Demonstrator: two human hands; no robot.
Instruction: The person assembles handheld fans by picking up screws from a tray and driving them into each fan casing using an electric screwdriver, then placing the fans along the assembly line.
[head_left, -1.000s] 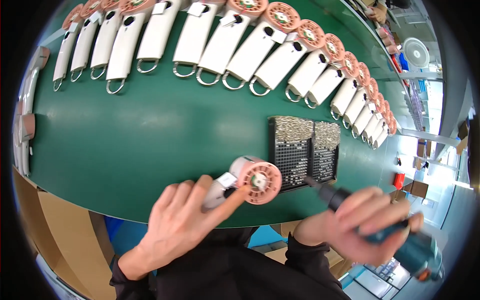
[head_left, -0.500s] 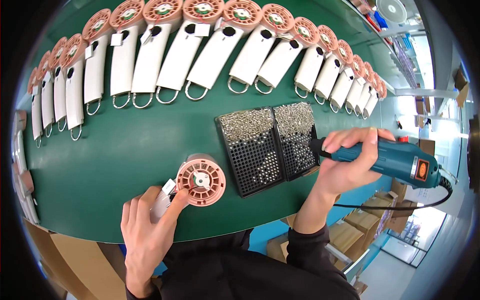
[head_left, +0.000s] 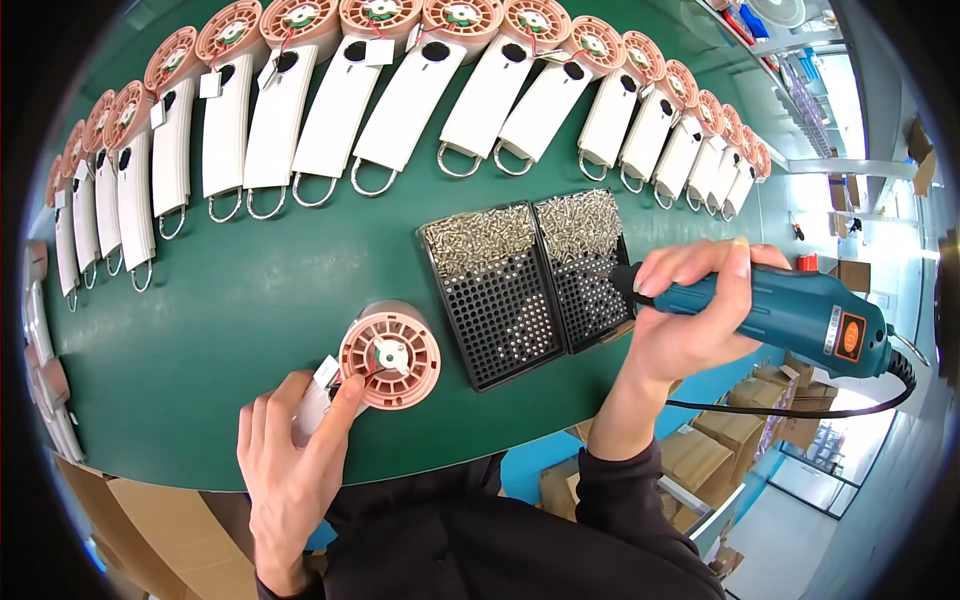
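Note:
My left hand grips the white handle of a pink-and-white handheld fan, which lies on the green table near its front edge. The fan's round slotted head faces up, with wires at its centre and a small white tag by my fingers. In my right hand is a teal electric screwdriver, held sideways with its black nose pointing left. That nose is over the right edge of a black screw tray, whose two hole-filled halves hold loose screws heaped at the far end. The screwdriver's bit is hard to make out.
Several similar fans with metal loops lie in an arc along the table's far side. More white-and-pink parts sit at the left edge. The screwdriver's black cord loops down at right, above cardboard boxes.
The table and everything on it have shifted slightly left in the view. Both hands keep their holds, and the screwdriver's nose stays by the tray's right half.

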